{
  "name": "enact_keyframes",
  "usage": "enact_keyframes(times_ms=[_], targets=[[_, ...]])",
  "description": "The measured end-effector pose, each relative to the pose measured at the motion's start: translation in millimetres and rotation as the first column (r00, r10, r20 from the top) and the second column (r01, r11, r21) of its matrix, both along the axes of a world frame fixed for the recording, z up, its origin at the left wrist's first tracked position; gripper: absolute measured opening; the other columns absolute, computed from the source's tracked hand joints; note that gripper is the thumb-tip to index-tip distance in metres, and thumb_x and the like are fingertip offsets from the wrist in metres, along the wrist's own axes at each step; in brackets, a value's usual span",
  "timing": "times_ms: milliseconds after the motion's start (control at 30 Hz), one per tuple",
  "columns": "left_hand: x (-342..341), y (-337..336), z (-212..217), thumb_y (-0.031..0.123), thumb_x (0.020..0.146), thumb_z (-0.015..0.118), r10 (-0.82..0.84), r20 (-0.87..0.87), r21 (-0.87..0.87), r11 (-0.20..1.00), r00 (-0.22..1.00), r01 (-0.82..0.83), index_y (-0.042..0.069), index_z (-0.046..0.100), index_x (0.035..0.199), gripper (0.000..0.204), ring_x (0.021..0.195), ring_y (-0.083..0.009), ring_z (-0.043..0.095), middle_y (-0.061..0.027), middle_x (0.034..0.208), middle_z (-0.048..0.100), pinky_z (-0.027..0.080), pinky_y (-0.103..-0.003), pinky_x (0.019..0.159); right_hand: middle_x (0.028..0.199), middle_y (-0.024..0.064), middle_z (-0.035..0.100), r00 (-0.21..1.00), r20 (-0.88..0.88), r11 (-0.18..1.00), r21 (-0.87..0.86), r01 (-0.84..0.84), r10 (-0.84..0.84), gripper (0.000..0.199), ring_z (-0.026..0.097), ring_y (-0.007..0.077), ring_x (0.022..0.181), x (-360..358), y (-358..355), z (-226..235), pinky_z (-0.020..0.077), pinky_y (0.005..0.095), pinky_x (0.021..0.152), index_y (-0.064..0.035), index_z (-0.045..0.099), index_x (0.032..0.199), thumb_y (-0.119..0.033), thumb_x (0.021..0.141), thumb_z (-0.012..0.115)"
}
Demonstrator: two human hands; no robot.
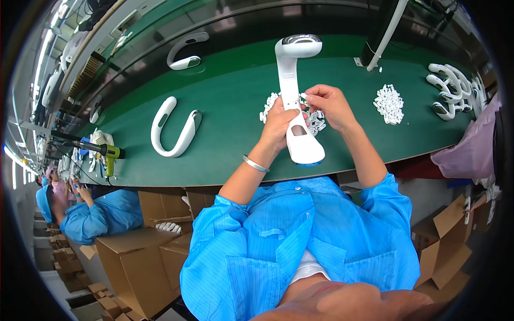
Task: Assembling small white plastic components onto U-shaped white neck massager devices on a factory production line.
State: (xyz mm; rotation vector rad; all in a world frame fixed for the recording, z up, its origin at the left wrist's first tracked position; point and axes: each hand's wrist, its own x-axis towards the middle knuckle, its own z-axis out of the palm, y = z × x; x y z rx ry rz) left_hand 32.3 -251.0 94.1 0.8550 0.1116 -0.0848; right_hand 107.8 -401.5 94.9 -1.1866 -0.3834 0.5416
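Observation:
My left hand (pixel 278 124) is wrapped round the middle of a white curved neck device (pixel 289 80), held upright above the table. Its upper end has a shiny grey cap, and its lower end shows a blue edge. Beside the device's right side, my right hand (pixel 330 105) pinches a small white plastic piece (pixel 303 96) between thumb and forefinger. Under and behind both hands lies a heap of small white pieces (pixel 317 126), partly hidden. A second U-shaped neck device (pixel 174 152) rests to the left of my left hand.
Right of me are another heap of white pieces (pixel 388 105) and several stacked neck devices (pixel 454 85). One more device (pixel 184 63) lies at the back. A green-black power tool (pixel 110 153) is at the left. Cardboard boxes (pixel 134 267) stand below; a co-worker (pixel 101 216) sits left.

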Motion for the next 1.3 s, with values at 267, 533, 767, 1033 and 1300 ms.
enact_keyframes(times_ms=[267, 533, 767, 1033, 1300], targets=[[-7.3, 1.9, -2.3, -0.003, 0.081, 0.050, 0.093, 0.021, 0.063, 0.994, 0.995, -0.094, 0.000, 0.035, 0.121, 0.042, 0.077, -0.0197, 0.061, -0.0145, 0.100, 0.053, 0.058, -0.034, 0.061, 0.092, 0.0085, 0.059, 0.945, -0.318, 0.935, 0.352, 0.039, 0.081, 0.029, 0.060, 0.0099, 0.071, -13.0, -4.7, -12.4, 0.0554, 0.0191, 0.065, 0.0030, 0.052, 0.117, -0.004, 0.089, 0.054], [-10.8, 5.2, -9.6, -0.003, 0.080, 0.050, 0.078, 0.009, 0.067, 0.995, 0.997, -0.078, 0.000, 0.038, 0.119, 0.041, 0.078, -0.0207, 0.062, -0.0148, 0.102, 0.054, 0.059, -0.034, 0.062, 0.092, 0.0107, 0.058, 0.917, -0.386, 0.869, 0.483, 0.107, 0.102, 0.030, 0.060, 0.0142, 0.076, -18.3, -1.7, -33.4, 0.0566, 0.0228, 0.065, 0.0027, 0.050, 0.121, -0.005, 0.092, 0.051], [-13.2, 9.8, -15.4, -0.003, 0.080, 0.050, 0.074, 0.002, 0.045, 0.996, 0.997, -0.074, 0.000, 0.039, 0.119, 0.041, 0.078, -0.0210, 0.062, -0.0151, 0.102, 0.054, 0.059, -0.034, 0.062, 0.093, 0.0116, 0.057, 0.882, -0.462, 0.852, 0.497, 0.166, 0.098, 0.019, 0.059, 0.0154, 0.076, -21.6, 3.1, -31.2, 0.0556, 0.0222, 0.068, 0.0010, 0.052, 0.110, -0.007, 0.093, 0.050], [-17.7, 2.5, -11.0, -0.004, 0.080, 0.049, 0.100, 0.039, 0.013, 0.995, 0.994, -0.101, 0.000, 0.037, 0.118, 0.040, 0.079, -0.0199, 0.060, -0.0138, 0.103, 0.052, 0.058, -0.032, 0.062, 0.088, 0.0092, 0.061, 0.940, -0.341, 0.921, 0.360, 0.151, -0.021, 0.012, 0.061, 0.0155, 0.075, -24.2, 7.5, -41.4, 0.0556, 0.0235, 0.069, -0.0008, 0.057, 0.100, -0.004, 0.089, 0.056], [-24.7, -11.6, -6.3, -0.010, 0.077, 0.046, 0.134, 0.183, 0.053, 0.988, 0.974, -0.145, 0.003, 0.030, 0.125, 0.052, 0.077, -0.0149, 0.060, -0.0121, 0.098, 0.055, 0.055, -0.028, 0.064, 0.065, 0.0009, 0.052, 0.930, -0.178, 0.939, 0.064, 0.337, -0.321, 0.014, 0.043, 0.0068, 0.054, -30.5, 3.3, -60.5, 0.0317, 0.0190, 0.047, -0.0006, 0.063, 0.094, -0.006, 0.081, 0.064]])
